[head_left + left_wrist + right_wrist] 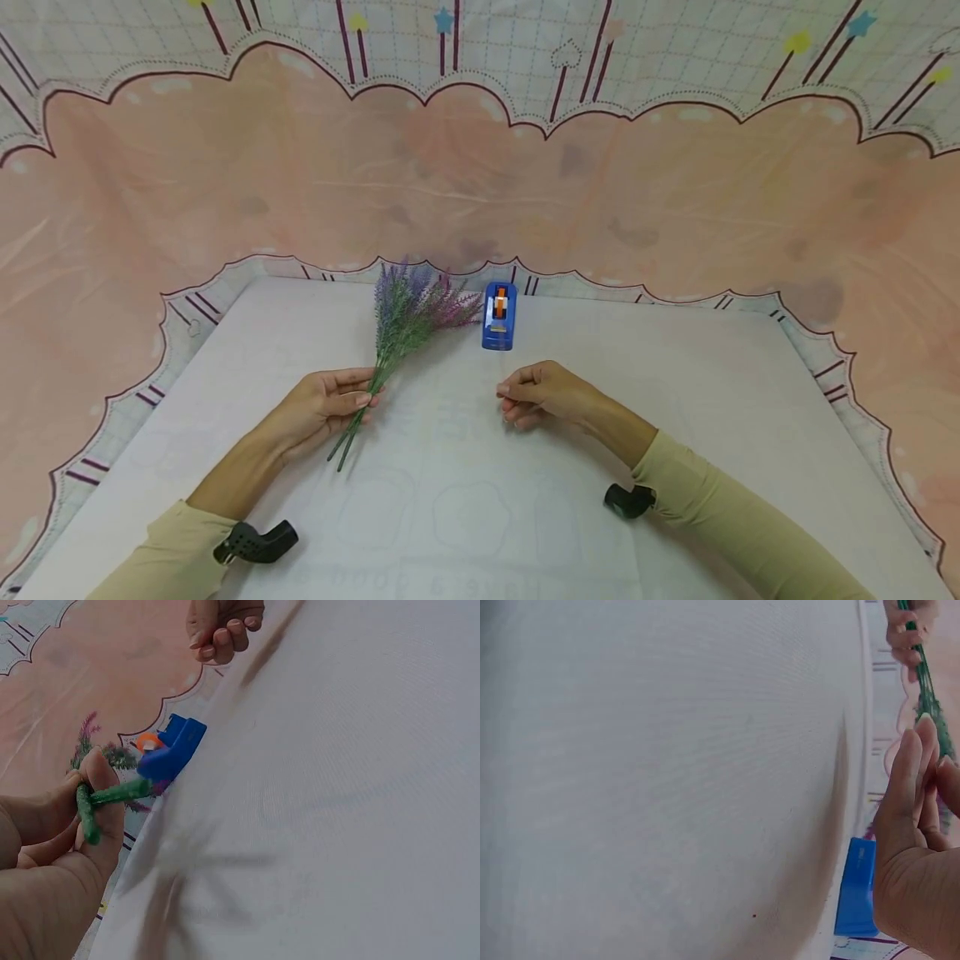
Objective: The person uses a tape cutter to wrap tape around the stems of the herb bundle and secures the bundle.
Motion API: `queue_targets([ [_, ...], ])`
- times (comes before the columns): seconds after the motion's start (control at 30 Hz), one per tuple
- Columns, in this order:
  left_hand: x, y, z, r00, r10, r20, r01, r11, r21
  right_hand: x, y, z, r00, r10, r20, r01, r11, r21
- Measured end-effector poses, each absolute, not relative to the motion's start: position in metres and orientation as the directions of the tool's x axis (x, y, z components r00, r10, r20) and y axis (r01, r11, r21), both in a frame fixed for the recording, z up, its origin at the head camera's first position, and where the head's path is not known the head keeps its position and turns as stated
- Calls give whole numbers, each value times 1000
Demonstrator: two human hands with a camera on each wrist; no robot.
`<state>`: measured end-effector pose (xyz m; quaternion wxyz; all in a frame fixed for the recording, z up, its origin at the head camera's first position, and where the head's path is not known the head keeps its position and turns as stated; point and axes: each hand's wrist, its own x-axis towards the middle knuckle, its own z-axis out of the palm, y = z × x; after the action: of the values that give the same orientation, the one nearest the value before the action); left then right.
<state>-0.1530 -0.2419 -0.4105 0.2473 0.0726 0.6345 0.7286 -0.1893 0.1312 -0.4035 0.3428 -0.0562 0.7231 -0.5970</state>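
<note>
My left hand (318, 410) holds a small bunch of artificial lavender (405, 325) by its green stems, pinched between thumb and fingers. Purple and pink blooms fan out away from me, and the stem ends (88, 817) poke out below the hand. My right hand (546, 395) hovers over the table to the right of the bunch, fingers loosely bent and thumb near the index finger. I see nothing between them. Just beyond it stands a blue tape dispenser (498, 333) with an orange hub, which neither hand touches; the right wrist view shows part of its blue body (857, 889).
A white cloth (465, 517) covers the table. Behind it hangs a peach and white patterned curtain (420, 183), whose scalloped edging runs round the table. Black wrist cameras (255, 542) sit at both sleeve cuffs.
</note>
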Motion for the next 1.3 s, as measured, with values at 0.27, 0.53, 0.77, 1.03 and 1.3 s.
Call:
queue_targets([
  [0.27,-160,-230,-406,-872,461,-167,-190,-5,982,-190,130,-403,-756,-493,-430,328,283,-901],
  [0.53,-176,-202,-398,-871,466,-154,-151,44,988,-190,128,-404,-753,-492,-436,322,302,-897],
  [0.77,-188,-168,-394,-883,438,-168,-154,67,986,-189,125,-405,-759,-476,-443,323,315,-892],
  [1.03,-199,-132,-399,-876,472,-97,-29,150,988,-187,125,-405,-767,-464,-444,316,330,-890],
  [1.3,-205,-104,-403,-854,514,-80,33,209,977,-185,125,-409,-771,-464,-437,295,348,-890],
])
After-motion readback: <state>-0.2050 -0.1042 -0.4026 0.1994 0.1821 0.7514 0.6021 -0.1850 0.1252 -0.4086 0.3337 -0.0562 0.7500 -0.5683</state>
